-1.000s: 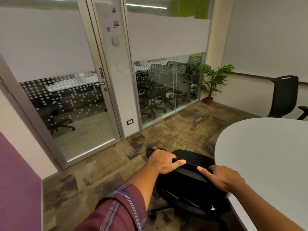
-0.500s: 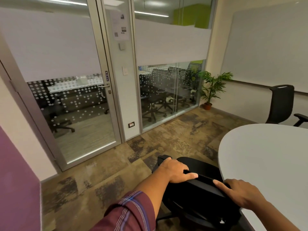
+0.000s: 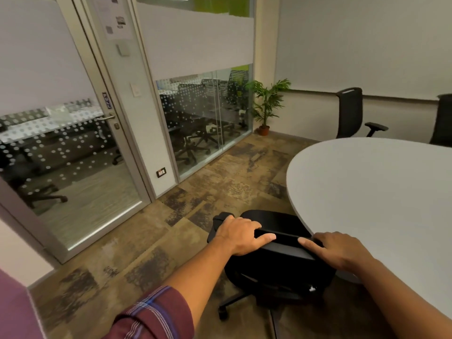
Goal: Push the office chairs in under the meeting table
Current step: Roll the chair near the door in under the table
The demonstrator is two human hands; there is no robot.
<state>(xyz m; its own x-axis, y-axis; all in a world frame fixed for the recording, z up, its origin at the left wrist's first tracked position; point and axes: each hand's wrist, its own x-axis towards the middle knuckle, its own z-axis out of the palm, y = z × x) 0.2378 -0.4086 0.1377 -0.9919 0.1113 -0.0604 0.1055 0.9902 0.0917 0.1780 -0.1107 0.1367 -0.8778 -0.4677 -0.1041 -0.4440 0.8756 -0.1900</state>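
- Two hands were on the near chair [image 3: 274,255]: my left hand [image 3: 241,237] curled over the top edge of its backrest, thumb laid along the rim, and my right hand [image 3: 338,250] lay flatter on the same edge, fingers together and the forefinger stretched toward the left.
- I held it at both ends of the backrest, I think, so the chair would roll straight and not swivel on its wheels.
- The chair stood at the table's [image 3: 381,192] rounded near edge, its seat partly tucked beneath; I judged it not yet fully in.
- Two more chairs, one [image 3: 349,113] with an armrest showing and another [image 3: 444,121] cut by the frame, stood at the table's far edge, backs upright above the top.
- The tabletop was pale and bare.
- The floor [image 3: 220,182] was mottled brown carpet; a glass door [image 3: 73,148] and glass wall closed the room, with a potted plant [image 3: 265,106] in the corner.
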